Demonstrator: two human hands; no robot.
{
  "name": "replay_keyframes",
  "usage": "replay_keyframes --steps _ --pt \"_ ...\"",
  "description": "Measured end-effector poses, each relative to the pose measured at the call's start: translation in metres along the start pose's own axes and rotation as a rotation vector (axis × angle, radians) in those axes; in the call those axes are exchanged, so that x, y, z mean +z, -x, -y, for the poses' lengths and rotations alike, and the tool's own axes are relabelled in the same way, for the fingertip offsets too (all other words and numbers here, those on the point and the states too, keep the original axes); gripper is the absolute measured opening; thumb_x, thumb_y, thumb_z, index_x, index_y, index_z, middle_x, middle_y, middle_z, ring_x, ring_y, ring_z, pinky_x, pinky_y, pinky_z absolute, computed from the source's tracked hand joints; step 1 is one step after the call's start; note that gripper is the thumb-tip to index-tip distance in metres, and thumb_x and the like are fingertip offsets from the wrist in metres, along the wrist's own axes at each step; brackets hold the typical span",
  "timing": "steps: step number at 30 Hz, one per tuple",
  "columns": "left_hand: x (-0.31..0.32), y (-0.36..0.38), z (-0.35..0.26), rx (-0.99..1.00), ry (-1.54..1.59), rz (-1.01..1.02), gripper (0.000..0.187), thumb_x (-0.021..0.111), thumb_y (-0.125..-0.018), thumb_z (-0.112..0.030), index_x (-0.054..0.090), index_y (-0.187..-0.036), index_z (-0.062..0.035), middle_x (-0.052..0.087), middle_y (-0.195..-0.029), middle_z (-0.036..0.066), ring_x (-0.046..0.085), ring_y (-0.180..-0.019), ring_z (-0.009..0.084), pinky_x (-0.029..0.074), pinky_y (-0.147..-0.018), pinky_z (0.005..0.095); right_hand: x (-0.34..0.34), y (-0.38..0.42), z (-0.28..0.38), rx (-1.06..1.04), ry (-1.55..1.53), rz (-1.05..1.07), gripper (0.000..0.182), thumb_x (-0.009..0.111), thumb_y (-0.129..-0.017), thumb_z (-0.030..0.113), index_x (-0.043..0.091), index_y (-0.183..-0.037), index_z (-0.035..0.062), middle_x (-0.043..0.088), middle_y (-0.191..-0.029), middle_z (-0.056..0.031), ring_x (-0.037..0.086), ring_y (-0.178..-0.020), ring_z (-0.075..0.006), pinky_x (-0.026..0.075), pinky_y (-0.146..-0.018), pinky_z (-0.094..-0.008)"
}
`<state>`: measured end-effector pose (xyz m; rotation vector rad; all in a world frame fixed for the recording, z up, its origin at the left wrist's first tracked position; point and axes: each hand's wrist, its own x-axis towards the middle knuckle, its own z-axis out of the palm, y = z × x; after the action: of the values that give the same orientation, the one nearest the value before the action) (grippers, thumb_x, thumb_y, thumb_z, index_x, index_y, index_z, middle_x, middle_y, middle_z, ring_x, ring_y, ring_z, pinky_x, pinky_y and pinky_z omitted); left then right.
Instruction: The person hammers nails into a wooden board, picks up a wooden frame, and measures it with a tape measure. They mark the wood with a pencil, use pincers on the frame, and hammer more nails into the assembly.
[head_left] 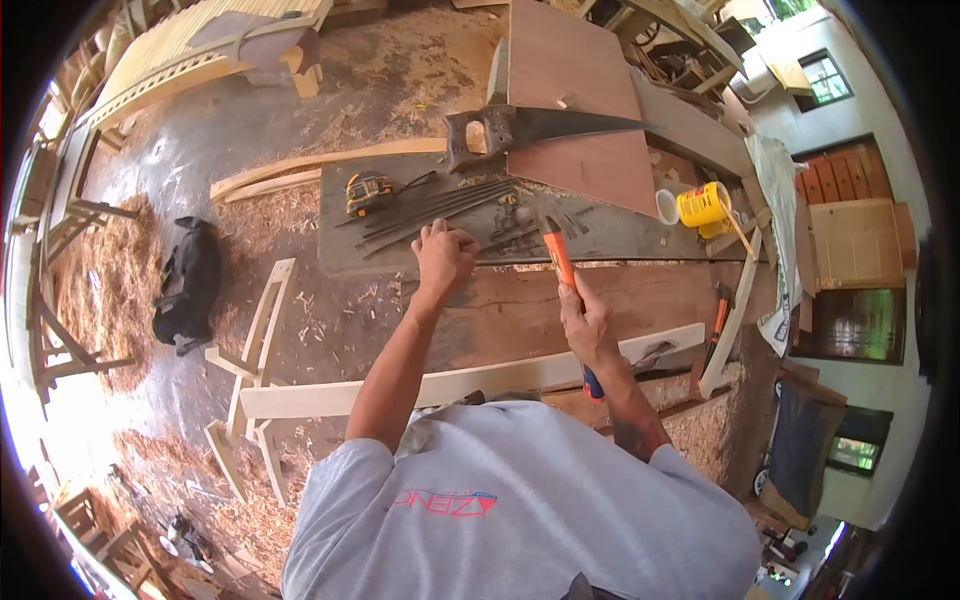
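Note:
My right hand (pixel 588 325) is wrapped around the orange and blue handle of a hammer (pixel 560 258), whose metal head is raised over the front of the workbench (pixel 345 250). My left hand (pixel 445 258) rests at the bench's near edge with its fingers curled together; what they hold, if anything, is hidden. Just beyond it lie several thin dark metal rods (pixel 440 208). Small dark metal pieces (pixel 510 228) are scattered between the rods and the hammer head. A yellow and black tape measure (pixel 369 193) sits at the bench's left.
A handsaw (pixel 480 138) lies across a reddish plywood sheet (pixel 575 80) at the back. To the right is a yellow tub (pixel 703 205) on its side. A long pale board (pixel 480 375) crosses close to my body. A black dog (pixel 190 285) lies on the shaving-strewn floor.

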<state>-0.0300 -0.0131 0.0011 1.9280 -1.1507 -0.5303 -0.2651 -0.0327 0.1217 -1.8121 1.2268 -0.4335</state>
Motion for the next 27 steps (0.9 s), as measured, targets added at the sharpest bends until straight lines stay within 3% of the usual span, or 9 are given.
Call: replay_keyframes --steps 3,7,9,13,16,18,22,24,27 --pt "-0.003 -0.003 -0.008 -0.016 -0.085 0.004 0.015 0.074 -0.071 -0.022 0.079 -0.083 -0.0154 0.058 -0.102 0.008 0.05 -0.107 0.031 0.037 -0.091 0.046 0.009 0.002 0.0 -0.058 -0.042 -0.059 0.041 0.05 -0.104 0.03 0.054 -0.134 0.002 0.046 -0.066 0.0027 0.046 -0.057 -0.0057 0.041 -0.053 -0.0245" --pt "-0.004 -0.001 -0.006 -0.04 -0.081 0.036 0.016 0.077 -0.07 -0.024 0.079 -0.083 -0.0156 0.057 -0.103 0.008 0.049 -0.106 0.0305 0.035 -0.091 0.0452 0.02 -0.001 -0.025 -0.132 0.107 -0.007 0.041 0.051 -0.104 0.029 0.054 -0.134 0.0021 0.047 -0.066 0.0019 0.047 -0.058 -0.0064 0.041 -0.053 -0.0258" --pt "-0.005 -0.004 -0.005 -0.045 -0.086 0.034 0.017 0.078 -0.069 -0.025 0.079 -0.083 -0.0165 0.057 -0.103 0.007 0.049 -0.107 0.0301 0.035 -0.092 0.0449 0.018 -0.005 -0.019 -0.018 0.143 0.035 0.047 0.053 -0.103 0.032 0.055 -0.132 -0.0046 0.061 -0.076 -0.0159 0.06 -0.066 -0.0191 0.048 -0.061 -0.034" --pt "-0.006 0.003 -0.007 -0.023 -0.051 0.033 0.019 0.079 -0.069 -0.026 0.078 -0.084 -0.0142 0.057 -0.103 0.008 0.049 -0.107 0.0305 0.035 -0.091 0.0452 0.015 0.002 -0.001 0.016 0.101 0.028 0.047 0.052 -0.102 0.031 0.053 -0.133 -0.0048 0.066 -0.086 -0.0229 0.065 -0.073 -0.0269 0.05 -0.066 -0.0363" --pt "-0.002 0.0 -0.012 -0.022 -0.076 0.005 0.018 0.078 -0.07 -0.025 0.078 -0.083 -0.0135 0.057 -0.103 0.009 0.049 -0.106 0.031 0.035 -0.09 0.0453 0.018 0.007 -0.013 -0.013 0.242 0.012 0.048 0.052 -0.103 0.031 0.05 -0.136 -0.0043 0.062 -0.08 -0.0183 0.061 -0.07 -0.0209 0.048 -0.065 -0.0331" --pt "-0.002 -0.006 -0.012 -0.021 -0.104 -0.027 0.016 0.077 -0.07 -0.024 0.078 -0.083 -0.0136 0.057 -0.103 0.009 0.049 -0.104 0.0313 0.036 -0.089 0.0453 0.022 -0.002 -0.026 -0.181 0.106 0.004 0.042 0.05 -0.104 0.031 0.054 -0.132 -0.0002 0.049 -0.071 -0.0001 0.048 -0.062 -0.0074 0.043 -0.057 -0.0258" --pt "-0.002 0.003 0.002 0.029 -0.044 -0.036 0.014 0.075 -0.071 -0.02 0.078 -0.083 -0.0133 0.059 -0.104 0.008 0.051 -0.104 0.0303 0.036 -0.09 0.0448 0.012 0.008 -0.006 0.046 0.008 0.038 0.046 0.049 -0.105 0.032 0.052 -0.134 -0.0033 0.051 -0.073 -0.0008 0.048 -0.064 -0.0074 0.043 -0.058 -0.0256" --pt "-0.001 0.002 0.006 0.074 0.009 -0.049 0.013 0.075 -0.072 -0.02 0.078 -0.082 -0.0133 0.059 -0.104 0.008 0.051 -0.104 0.0297 0.037 -0.09 0.0444 0.008 0.01 0.002 0.129 0.061 0.074 0.051 0.05 -0.104 0.033 0.048 -0.138 -0.0051 0.067 -0.108 -0.0225 0.067 -0.095 -0.0288 0.051 -0.079 -0.0358" --pt "-0.004 0.001 0.005 0.034 -0.006 -0.008 0.013 0.074 -0.072 -0.019 0.078 -0.083 -0.0128 0.06 -0.103 0.007 0.051 -0.105 0.0285 0.037 -0.091 0.0436 0.02 0.012 -0.022 -0.074 0.109 0.004 0.051 0.052 -0.103 0.032 0.048 -0.138 -0.0053 0.066 -0.099 -0.019 0.065 -0.085 -0.0222 0.051 -0.074 -0.0328"
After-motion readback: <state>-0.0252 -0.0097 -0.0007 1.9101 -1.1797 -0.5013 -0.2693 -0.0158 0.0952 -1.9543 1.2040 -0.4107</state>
